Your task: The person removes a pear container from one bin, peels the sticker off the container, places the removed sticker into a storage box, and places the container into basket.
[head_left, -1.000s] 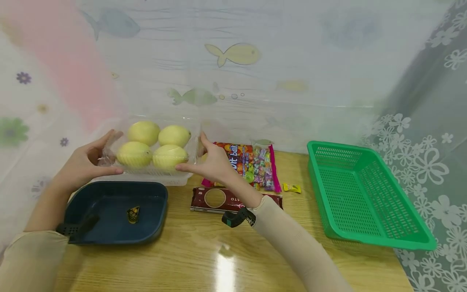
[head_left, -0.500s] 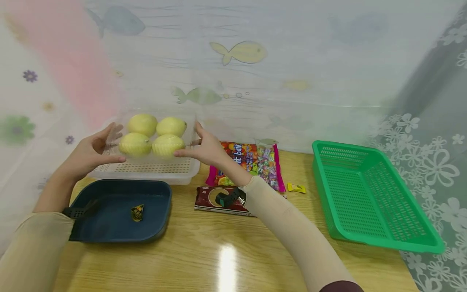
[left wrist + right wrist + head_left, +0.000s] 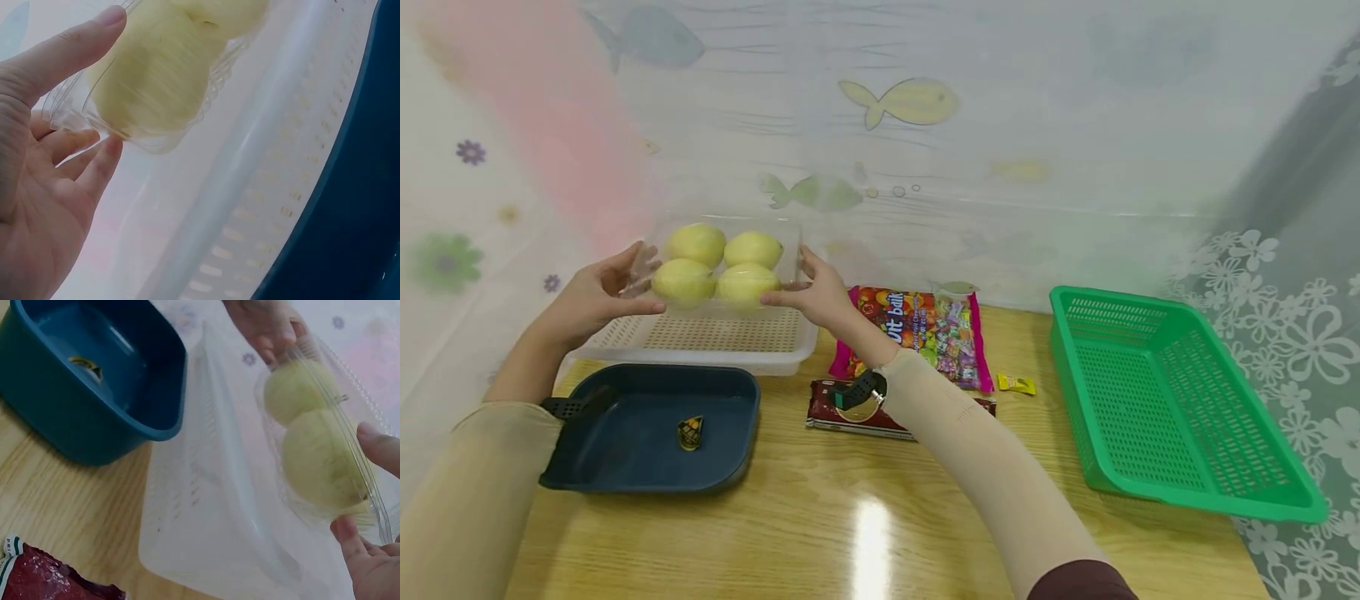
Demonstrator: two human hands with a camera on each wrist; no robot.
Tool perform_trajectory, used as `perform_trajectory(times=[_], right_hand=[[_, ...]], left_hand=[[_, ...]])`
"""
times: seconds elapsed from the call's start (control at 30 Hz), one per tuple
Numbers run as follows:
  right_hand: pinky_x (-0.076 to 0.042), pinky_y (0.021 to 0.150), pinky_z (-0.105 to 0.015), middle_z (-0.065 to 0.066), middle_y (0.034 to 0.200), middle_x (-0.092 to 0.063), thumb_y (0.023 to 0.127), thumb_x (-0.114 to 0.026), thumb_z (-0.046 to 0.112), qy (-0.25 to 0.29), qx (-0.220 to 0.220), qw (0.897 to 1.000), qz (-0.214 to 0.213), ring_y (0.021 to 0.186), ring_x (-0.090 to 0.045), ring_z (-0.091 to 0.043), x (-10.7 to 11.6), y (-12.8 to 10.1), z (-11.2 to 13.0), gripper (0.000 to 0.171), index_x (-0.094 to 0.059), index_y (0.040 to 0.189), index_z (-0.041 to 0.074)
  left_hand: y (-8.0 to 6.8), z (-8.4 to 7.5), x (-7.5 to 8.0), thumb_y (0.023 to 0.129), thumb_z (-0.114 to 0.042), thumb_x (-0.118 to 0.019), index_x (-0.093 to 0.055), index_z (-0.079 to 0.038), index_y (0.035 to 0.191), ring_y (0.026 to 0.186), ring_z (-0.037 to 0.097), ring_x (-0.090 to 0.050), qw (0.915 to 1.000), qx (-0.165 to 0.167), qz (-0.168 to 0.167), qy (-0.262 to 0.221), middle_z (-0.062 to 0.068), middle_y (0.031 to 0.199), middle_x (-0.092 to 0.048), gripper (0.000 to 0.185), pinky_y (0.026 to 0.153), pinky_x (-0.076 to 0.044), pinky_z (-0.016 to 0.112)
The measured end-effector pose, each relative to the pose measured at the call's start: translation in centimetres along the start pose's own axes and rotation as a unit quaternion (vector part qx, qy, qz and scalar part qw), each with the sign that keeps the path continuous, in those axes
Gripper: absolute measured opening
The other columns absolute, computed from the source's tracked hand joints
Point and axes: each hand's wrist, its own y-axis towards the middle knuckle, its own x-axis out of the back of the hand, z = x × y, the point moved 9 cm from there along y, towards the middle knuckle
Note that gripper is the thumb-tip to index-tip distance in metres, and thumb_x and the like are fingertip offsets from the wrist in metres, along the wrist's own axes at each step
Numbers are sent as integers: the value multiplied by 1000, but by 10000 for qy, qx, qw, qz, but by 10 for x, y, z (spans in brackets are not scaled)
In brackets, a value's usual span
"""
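A clear plastic clamshell box [image 3: 718, 267] with several yellow fruits inside hangs in the air above a white perforated tray [image 3: 625, 354]. My left hand [image 3: 643, 279] grips the box's left end, thumb below and fingers along the side. My right hand [image 3: 786, 275] grips its right end the same way. The left wrist view shows my left hand [image 3: 112, 81] with thumb and fingers pinching the box [image 3: 156, 81] by its rim. In the right wrist view my right hand [image 3: 362, 487] holds the box [image 3: 319, 456] over the tray [image 3: 206, 506].
A dark blue basin [image 3: 737, 450] with a small yellow-black item [image 3: 691, 432] sits in front of the tray. A colourful candy bag [image 3: 917, 333], a dark red packet [image 3: 842, 417] and a small yellow sweet [image 3: 1015, 384] lie mid-table. A green basket [image 3: 1180, 492] stands right.
Both hands have lifted the box of fruits higher above the white tray, so more of the tray's floor shows below it.
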Motion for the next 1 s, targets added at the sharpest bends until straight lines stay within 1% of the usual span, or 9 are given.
perform_trajectory(times=[0.13, 0.27, 0.43, 0.63, 0.7, 0.83, 0.9, 0.93, 1.0], right_hand=[[-54, 108, -39, -16, 174, -28, 89, -88, 15, 102, -43, 9999, -90, 131, -65, -28, -4, 4, -4, 110, -16, 172, 13], [-54, 108, -38, -16, 173, -29, 89, -89, 18, -22, -73, 9998, -160, 128, -67, -27, -9, 7, -7, 110, -17, 172, 12], [-53, 108, -40, -17, 172, -31, 88, -91, 21, -233, -170, 9993, -242, 128, -66, -28, -14, 7, -12, 111, -19, 171, 11], [-57, 99, -36, -13, 171, -35, 87, -92, 26, -734, -430, 9959, -317, 123, -67, -23, -18, 5, -17, 113, -19, 171, 11], [-56, 101, -36, -13, 171, -36, 87, -92, 27, -929, -493, 9939, -332, 122, -66, -23, -21, 4, -18, 114, -18, 171, 9], [-48, 114, -39, -12, 168, -40, 86, -92, 21, -1130, -535, 9912, -440, 142, -54, -28, -30, 7, -18, 108, -24, 169, 7], [-44, 119, -39, -10, 169, -39, 86, -92, 19, -1165, -665, 9898, -481, 151, -44, -29, -36, 7, -21, 108, -25, 169, 7], [-43, 120, -39, -10, 169, -39, 86, -92, 18, -1177, -740, 9890, -499, 154, -40, -28, -39, 7, -23, 108, -24, 169, 7], [-43, 119, -39, -9, 170, -38, 86, -92, 17, -1236, -893, 9870, -508, 155, -39, -28, -44, 7, -26, 110, -22, 170, 8]], left_hand=[[3, 6, -1, 101, -12, -74, 6, -24, 171, 161, 43, -14, 9999, 66, 86, -40, -2, 177, 9, 107, 95, -44, 4], [5, 12, -1, 102, -12, -73, 7, -20, 171, 161, 42, -15, 9998, 111, 169, -64, 1, 177, 10, 106, 94, -44, 3], [7, 19, -2, 102, -11, -73, 7, -13, 170, 159, 45, -18, 9995, 130, 297, -19, 12, 178, 2, 106, 91, -44, 1], [10, 31, -4, 101, -13, -75, 2, -9, 171, 160, 44, -18, 9982, 228, 484, 259, 17, 178, -7, 104, 90, -42, 0], [11, 33, -4, 100, -12, -76, 2, -9, 171, 160, 44, -18, 9980, 225, 529, 269, 17, 178, -7, 105, 90, -42, 0], [12, 38, -3, 101, -16, -76, 1, -10, 171, 160, 45, -18, 9968, 272, 616, 440, 18, 178, -7, 105, 92, -42, 3], [11, 42, -3, 101, -17, -75, 3, -10, 171, 159, 49, -14, 9951, 336, 737, 559, 20, 177, -5, 105, 109, -47, 19], [10, 44, -4, 101, -18, -75, 4, -10, 171, 159, 51, -13, 9940, 372, 811, 629, 21, 177, -5, 106, 116, -45, 31], [9, 48, -6, 101, -19, -76, 5, -9, 170, 157, 55, -13, 9916, 413, 953, 766, 25, 176, -5, 107, 121, -38, 55]])
